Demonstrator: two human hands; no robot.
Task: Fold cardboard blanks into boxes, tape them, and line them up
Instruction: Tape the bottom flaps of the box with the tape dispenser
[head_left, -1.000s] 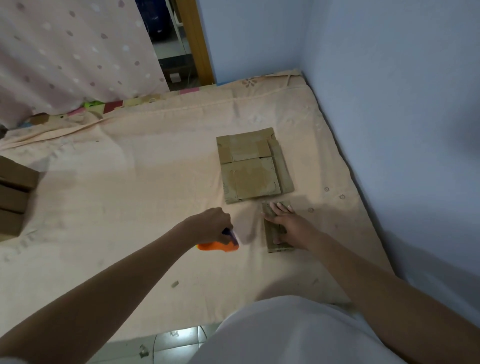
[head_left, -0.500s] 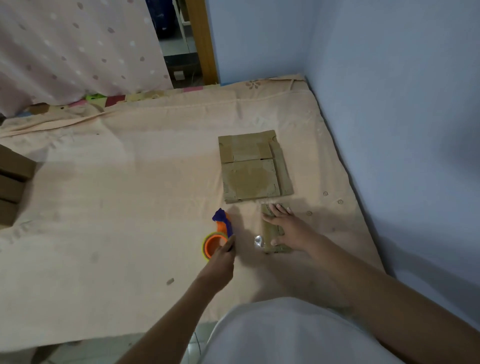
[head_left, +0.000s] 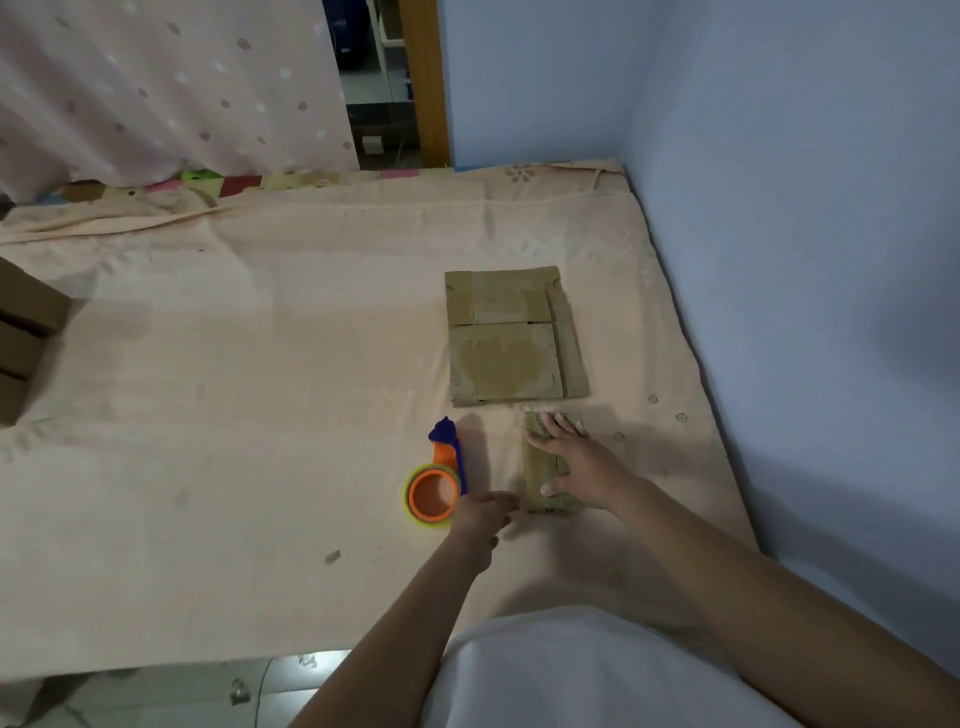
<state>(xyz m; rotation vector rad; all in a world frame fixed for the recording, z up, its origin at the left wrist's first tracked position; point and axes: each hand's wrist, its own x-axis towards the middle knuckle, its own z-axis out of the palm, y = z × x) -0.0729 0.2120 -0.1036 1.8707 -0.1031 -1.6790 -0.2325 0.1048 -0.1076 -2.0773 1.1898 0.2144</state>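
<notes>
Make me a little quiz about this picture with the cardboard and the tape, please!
1. True or false: the right hand rests flat on the small cardboard piece.
2. The tape dispenser lies where? A) on the flat cardboard stack B) on the bed sheet, beside the left hand C) on the floor
3. Fill in: the tape dispenser's ring is ____ coloured.

Key: 1 true; 2 B; 3 orange.

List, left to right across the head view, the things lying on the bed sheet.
Stacked cardboard boxes → tape dispenser → left hand → small cardboard box under the right hand.
</notes>
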